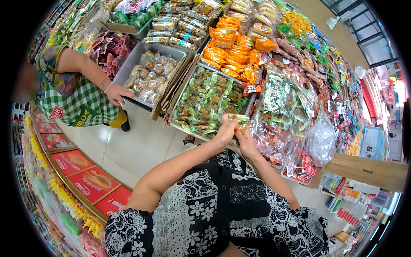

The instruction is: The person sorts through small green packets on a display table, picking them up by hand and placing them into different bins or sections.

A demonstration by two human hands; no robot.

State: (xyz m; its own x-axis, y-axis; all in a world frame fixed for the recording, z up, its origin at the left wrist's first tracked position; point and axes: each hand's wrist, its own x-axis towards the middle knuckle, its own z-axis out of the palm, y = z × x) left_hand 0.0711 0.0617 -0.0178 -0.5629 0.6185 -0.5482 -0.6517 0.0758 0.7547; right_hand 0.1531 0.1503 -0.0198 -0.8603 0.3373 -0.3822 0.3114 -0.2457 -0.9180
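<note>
Close together over the near right corner of a metal tray [181, 127], my left hand [225, 130] and my right hand [246, 141] both grip a small green-and-clear snack packet [243, 118]. My fingers cover part of it. Many similar green-wrapped packets [205, 99] fill the tray below. Right of my hands lies a large clear plastic bag [279, 96] of green-wrapped packets. Red-wrapped snacks [269, 138] in clear plastic lie just beside my right hand.
Beyond the tray are orange snack packets [232, 48]. A grey bin [128, 61] of small wrapped cakes stands left, past upright cardboard sheets [176, 85]. At left, a person in a green checked apron [77, 109] rests a hand on that bin's edge. A wooden board [366, 170] juts out at right.
</note>
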